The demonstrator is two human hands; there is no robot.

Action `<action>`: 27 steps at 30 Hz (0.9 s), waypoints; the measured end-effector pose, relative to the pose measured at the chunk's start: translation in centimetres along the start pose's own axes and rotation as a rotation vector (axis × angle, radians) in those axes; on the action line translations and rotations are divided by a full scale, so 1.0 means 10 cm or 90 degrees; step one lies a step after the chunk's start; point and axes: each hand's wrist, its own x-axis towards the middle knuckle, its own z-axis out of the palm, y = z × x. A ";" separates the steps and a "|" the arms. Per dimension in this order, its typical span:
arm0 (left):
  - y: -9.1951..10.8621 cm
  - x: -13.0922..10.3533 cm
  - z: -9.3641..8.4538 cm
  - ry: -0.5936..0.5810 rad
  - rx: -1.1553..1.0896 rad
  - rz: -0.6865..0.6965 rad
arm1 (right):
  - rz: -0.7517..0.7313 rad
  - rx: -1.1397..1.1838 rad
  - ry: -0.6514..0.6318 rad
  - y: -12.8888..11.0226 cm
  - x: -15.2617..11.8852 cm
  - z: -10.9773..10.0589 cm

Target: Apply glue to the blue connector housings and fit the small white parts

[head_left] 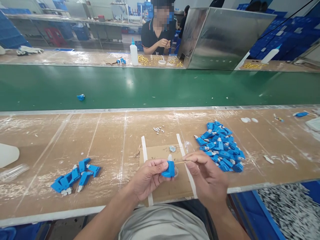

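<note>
Between the thumb and fingers of my left hand (152, 175) is a small blue plastic part (169, 169) with a white tip on top. My right hand (206, 175) pinches a thin wooden stick (180, 162), its far end at the side of the blue part. Both hands are over a cardboard sheet (162, 191) edged with white tape strips. Just beyond them lies a small bluish-white blob (172, 148) with a stick in it. To the right is a large heap of blue parts (220, 146), and a smaller group of blue parts (75, 176) lies to the left.
Tiny white pieces (158, 129) lie ahead on the table. A green belt (140, 86) crosses beyond, carrying one blue part (81, 97). A person (160, 33) sits opposite behind a white bottle (134, 54). A blue bin (265, 213) of black and white pieces stands lower right.
</note>
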 end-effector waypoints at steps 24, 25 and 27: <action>0.00 -0.17 -0.42 0.183 -0.059 0.097 | 0.074 -0.425 -0.315 0.73 1.13 0.70; 0.00 -0.17 -0.42 0.180 -0.061 0.102 | 0.064 -0.433 -0.323 0.72 1.13 0.73; 0.01 -0.17 -0.40 0.168 -0.062 0.109 | 0.052 -0.448 -0.339 0.72 1.13 0.79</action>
